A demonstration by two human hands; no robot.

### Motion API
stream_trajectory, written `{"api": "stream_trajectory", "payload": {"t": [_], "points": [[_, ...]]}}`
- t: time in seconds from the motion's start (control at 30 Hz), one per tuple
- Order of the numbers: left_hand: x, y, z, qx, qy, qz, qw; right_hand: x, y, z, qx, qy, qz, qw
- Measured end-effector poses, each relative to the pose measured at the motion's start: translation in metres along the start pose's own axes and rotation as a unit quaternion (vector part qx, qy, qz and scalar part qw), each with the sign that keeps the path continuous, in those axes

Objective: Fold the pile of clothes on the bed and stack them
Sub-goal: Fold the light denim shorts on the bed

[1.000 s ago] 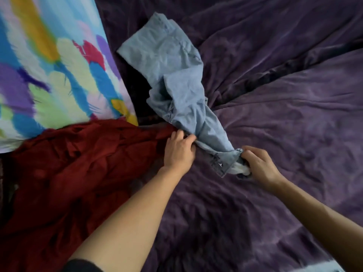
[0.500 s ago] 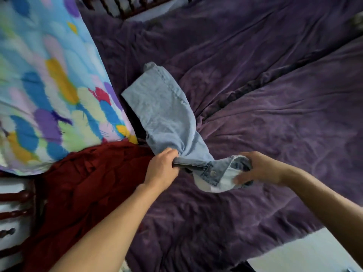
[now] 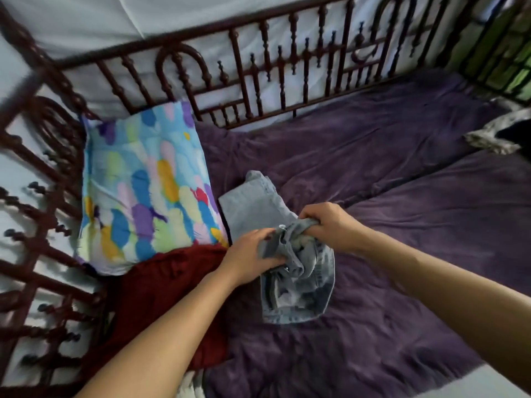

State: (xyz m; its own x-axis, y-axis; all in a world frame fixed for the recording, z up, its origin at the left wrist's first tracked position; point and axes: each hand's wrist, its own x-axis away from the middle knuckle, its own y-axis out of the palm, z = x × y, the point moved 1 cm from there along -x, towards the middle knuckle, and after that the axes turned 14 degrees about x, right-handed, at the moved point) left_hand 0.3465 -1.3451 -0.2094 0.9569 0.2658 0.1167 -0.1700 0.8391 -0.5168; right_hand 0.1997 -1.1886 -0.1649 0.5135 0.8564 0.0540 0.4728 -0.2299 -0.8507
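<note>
Two hands hold one garment: the light-blue denim jeans point(image 3: 298, 294), bunched at the waistband end. The left hand point(image 3: 250, 254) grips the gathered denim from the left, its fingers point(image 3: 274, 261) curled into the folds. The right hand point(image 3: 330, 225) clenches the upper edge of the same bunch, just beside the metal button point(image 3: 283, 226). Neither hand is released.

Position of the jeans: the waistband end hangs from the hands above the purple bedspread point(image 3: 416, 202), near the front edge of the bed. The leg end lies flat on the bedspread and runs back to the right edge of the multicoloured pillow point(image 3: 143, 191), just beside it.

Probable reason for the grip: a hold on each side of the waistband lets the hands pull apart, open the bunch and lay the legs straight — the condition needed before a first fold.

Status, as a judgement: early. No folded stack is visible. A dark-red garment point(image 3: 161, 288) lies crumpled against the near edge of the pillow, partly under the left forearm, and appears to be unfolded. A black-and-white item point(image 3: 494, 136) lies at the far right — its type cannot be determined.
</note>
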Motion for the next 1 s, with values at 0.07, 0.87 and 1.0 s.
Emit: {"api": "stream_trajectory", "payload": {"t": [0.07, 0.87, 1.0], "points": [[0.002, 0.002, 0.021, 0.011, 0.018, -0.004, 1.000, 0.008, -0.015, -0.013, 0.002, -0.006, 0.011, 1.000], [0.037, -0.108, 0.191, 0.286, -0.008, -0.021, 0.958, 0.072, -0.154, -0.007, -0.277, 0.156, 0.192, 0.928], [0.024, -0.095, 0.199, 0.152, 0.036, 0.134, 0.979, 0.093, -0.218, -0.012, -0.205, 0.137, 0.111, 0.963]]}}
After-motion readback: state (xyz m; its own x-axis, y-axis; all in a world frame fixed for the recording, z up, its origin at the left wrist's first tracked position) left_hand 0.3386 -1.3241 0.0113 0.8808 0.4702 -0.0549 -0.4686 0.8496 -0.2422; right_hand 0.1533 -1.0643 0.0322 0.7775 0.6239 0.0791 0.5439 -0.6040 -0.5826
